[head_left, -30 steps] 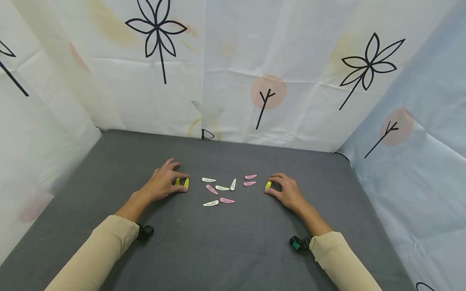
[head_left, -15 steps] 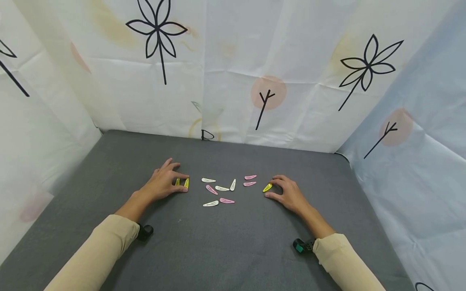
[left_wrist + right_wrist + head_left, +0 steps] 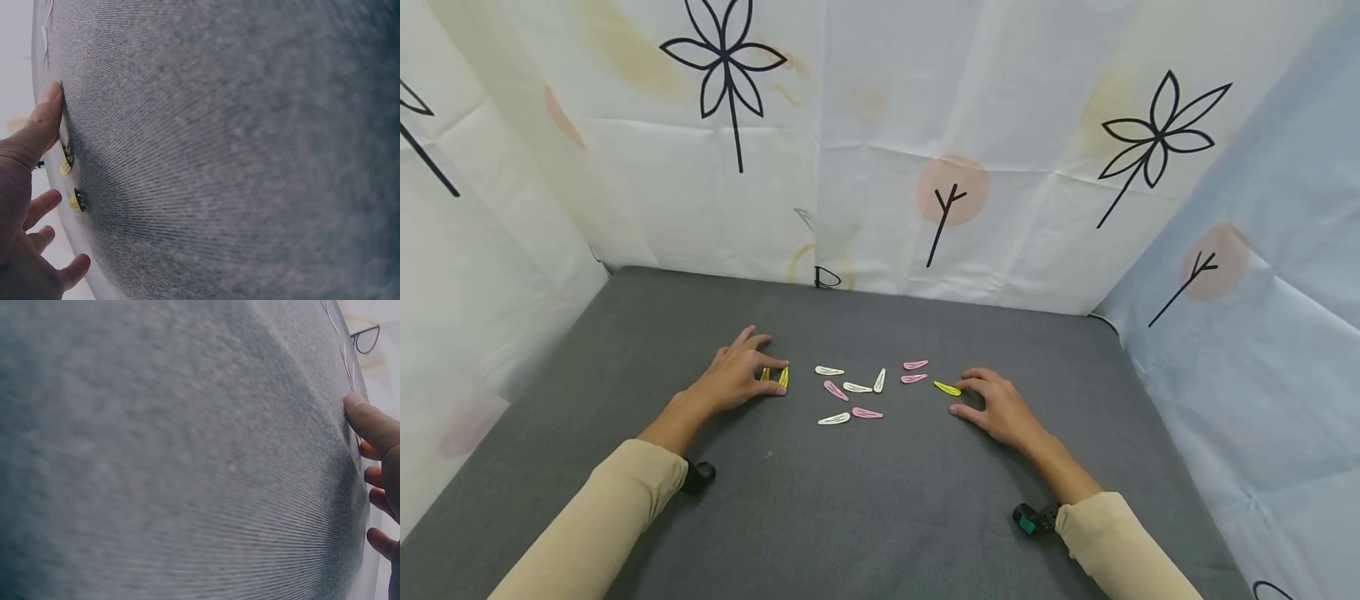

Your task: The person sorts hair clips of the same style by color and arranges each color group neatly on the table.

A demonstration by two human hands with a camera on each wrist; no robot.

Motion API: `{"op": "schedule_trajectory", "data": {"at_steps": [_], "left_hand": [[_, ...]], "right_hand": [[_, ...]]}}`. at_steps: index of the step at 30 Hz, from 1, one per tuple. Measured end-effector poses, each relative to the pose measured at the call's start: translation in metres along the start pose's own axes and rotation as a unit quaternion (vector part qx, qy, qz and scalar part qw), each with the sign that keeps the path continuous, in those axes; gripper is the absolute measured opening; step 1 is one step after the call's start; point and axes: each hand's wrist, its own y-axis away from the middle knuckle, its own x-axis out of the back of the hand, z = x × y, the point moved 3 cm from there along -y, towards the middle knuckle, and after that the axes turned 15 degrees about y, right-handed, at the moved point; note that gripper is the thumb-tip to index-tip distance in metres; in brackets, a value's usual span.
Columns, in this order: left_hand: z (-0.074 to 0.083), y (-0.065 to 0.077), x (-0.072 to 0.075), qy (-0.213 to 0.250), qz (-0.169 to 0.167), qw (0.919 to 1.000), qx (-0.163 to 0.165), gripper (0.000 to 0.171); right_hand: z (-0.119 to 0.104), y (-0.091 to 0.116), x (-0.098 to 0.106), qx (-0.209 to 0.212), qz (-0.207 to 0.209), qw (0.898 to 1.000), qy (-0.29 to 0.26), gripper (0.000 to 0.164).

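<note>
My left hand (image 3: 735, 375) is at the left of a loose group of snap hair clips, its thumb and index finger at the two ends of a yellow hair clip (image 3: 784, 377). A second yellow clip (image 3: 766, 374) lies inside the curve of that hand. In the left wrist view the thumb (image 3: 49, 109) is down at the cloth beside the clips. On the right, a yellow hair clip (image 3: 947, 388) lies slanted, its right end at the index fingertip of my right hand (image 3: 996, 406). That hand's thumb is apart from it. The right wrist view hides this clip.
Between the hands lie several white clips (image 3: 857, 387) and several pink clips (image 3: 914, 379) on a grey cloth-covered table (image 3: 865, 500). A printed white curtain (image 3: 880, 208) stands along the back and both sides. Each wrist wears a black band.
The right yellow clip has turned from upright to a slant across, its wide end now to the right. My right thumb has let it go and the hand has drawn back slightly. The left hand stays put.
</note>
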Motion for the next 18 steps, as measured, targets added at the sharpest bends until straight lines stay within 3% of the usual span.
{"op": "schedule_trajectory", "data": {"at_steps": [11, 18], "left_hand": [[-0.002, 0.000, -0.001, 0.003, 0.001, 1.0000, 0.003, 0.050], [-0.001, 0.000, 0.000, 0.002, 0.002, 1.0000, 0.006, 0.051]], "right_hand": [[-0.012, 0.004, 0.000, 0.045, 0.034, 0.998, -0.009, 0.031], [-0.013, 0.003, -0.002, 0.014, 0.055, 0.998, 0.015, 0.039]]}}
